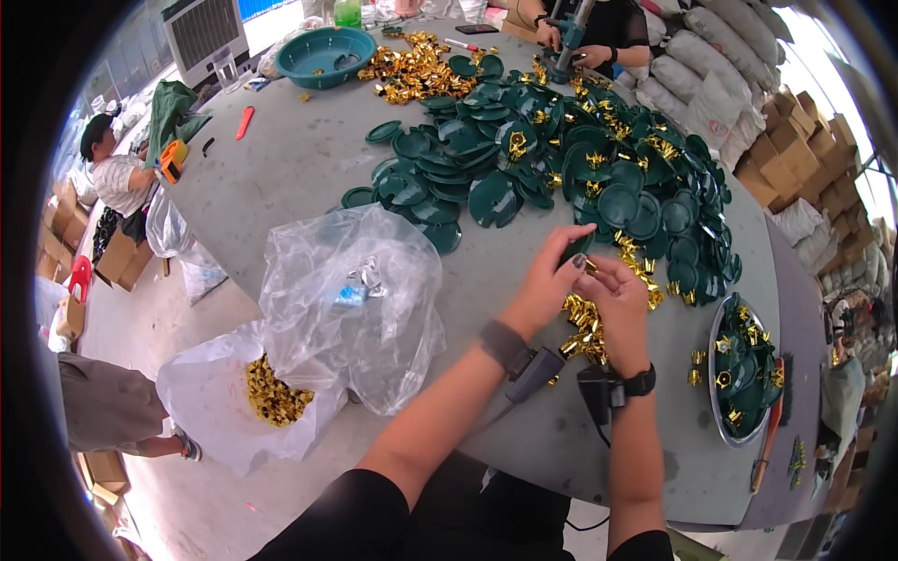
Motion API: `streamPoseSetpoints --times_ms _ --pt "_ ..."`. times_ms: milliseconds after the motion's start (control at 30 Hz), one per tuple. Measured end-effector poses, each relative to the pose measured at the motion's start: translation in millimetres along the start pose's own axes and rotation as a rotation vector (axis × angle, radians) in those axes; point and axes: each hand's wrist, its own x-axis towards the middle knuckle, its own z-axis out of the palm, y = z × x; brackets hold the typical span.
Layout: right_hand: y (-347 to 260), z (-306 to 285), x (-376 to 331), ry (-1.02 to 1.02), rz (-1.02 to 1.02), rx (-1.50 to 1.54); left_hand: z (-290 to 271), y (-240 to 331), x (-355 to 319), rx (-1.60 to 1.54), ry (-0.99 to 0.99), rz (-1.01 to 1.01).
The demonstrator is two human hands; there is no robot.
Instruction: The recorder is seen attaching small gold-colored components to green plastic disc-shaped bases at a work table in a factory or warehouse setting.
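My left hand [538,292] is closed on a dark green plastic disc [578,247], which it holds tilted above the grey table [327,154]. Fingers pinched, my right hand [621,301] meets the left one at a small shiny gold piece [590,268], partly hidden between the fingertips. Beneath and around the hands lie loose gold pieces [585,329]. Just beyond them spreads a big heap of green discs [496,198], some with a gold piece fixed at the centre.
At right stands a metal bowl [716,411] of discs with gold pieces. A clear plastic bag [360,304] lies left of my forearm, beside a white sack [201,379] holding gold pieces. Farther off are a green basin [323,58], a gold pile [421,67] and a co-worker's hands [589,56] at a stand tool.
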Motion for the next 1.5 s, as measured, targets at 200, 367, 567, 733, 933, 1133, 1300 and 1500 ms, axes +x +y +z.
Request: streamPoseSetpoints --times_ms 200,367,567,733,933,1133,1300,1500 --pt "-16 -28 -14 0.02 0.162 0.118 16 -8 1 0.022 -0.09 0.048" --pt "-27 -111 -36 0.313 -0.09 -0.392 -6 -21 8 0.127 0.105 -0.117" --pt "-37 -272 -56 0.781 -0.072 -1.127 -20 -52 13 0.204 0.253 -0.147" --pt "-47 -288 -40 0.798 -0.324 -1.515 -34 -58 14 0.319 0.33 -0.187" --pt "-43 -164 2 0.315 -0.197 -0.999 -48 -49 22 0.477 0.528 -0.08" --pt "14 -69 36 -0.213 -0.18 -0.992 -63 -40 34 1.124 0.73 0.124" --pt "50 -34 79 -0.262 -0.461 -1.11 -80 -43 43 1.279 0.555 -0.036" --pt "29 -16 81 -0.197 -0.082 -0.991 -77 -31 47 1.209 0.598 0.0"
